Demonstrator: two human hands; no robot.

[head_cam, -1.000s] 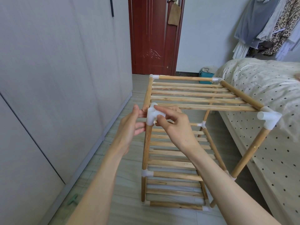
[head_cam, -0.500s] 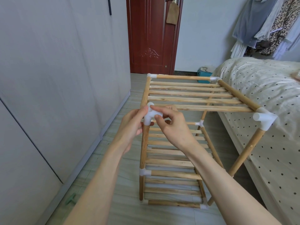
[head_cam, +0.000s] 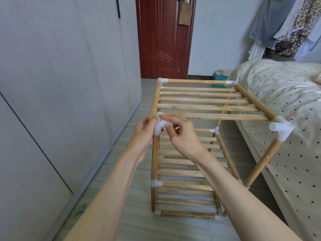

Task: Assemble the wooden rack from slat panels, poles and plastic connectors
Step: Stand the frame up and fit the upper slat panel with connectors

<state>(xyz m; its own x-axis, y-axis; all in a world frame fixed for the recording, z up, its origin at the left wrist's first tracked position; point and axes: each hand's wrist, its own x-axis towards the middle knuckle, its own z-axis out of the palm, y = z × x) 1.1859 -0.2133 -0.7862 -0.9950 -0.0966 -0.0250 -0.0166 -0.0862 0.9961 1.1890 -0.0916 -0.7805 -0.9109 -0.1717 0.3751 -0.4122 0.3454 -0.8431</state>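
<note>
Head view, floor between wardrobe and bed: a partly built wooden rack (head_cam: 199,153) is standing upright on the tiled floor (head_cam: 135,197), with slat panels at several levels.
Top panel: the top slat panel (head_cam: 208,103) is lying level, its far corners sitting in white connectors; its near left corner is hanging just beside the person's hands.
Near left pole: an upright pole (head_cam: 155,159) is rising from a lower white joint and is carrying a white plastic connector (head_cam: 160,127) on its top end.
Left hand: the left hand (head_cam: 144,134) is wrapping around the pole top and the connector's left side, thumb pressing near the connector's upper stub.
Right hand: the right hand (head_cam: 182,134) is pinching the same connector from the right, forefinger lying over its top and thumb pushing against its front.
Near right corner: a second white connector (head_cam: 282,129) is sitting on the near right pole (head_cam: 262,162), which is leaning against the bed's side.
Surroundings: a grey wardrobe (head_cam: 60,84) is filling the left side, a dark red door (head_cam: 163,37) is standing at the far end, a bed (head_cam: 286,94) with a spotted cover is lying on the right, and clothes (head_cam: 286,26) are hanging above it.
</note>
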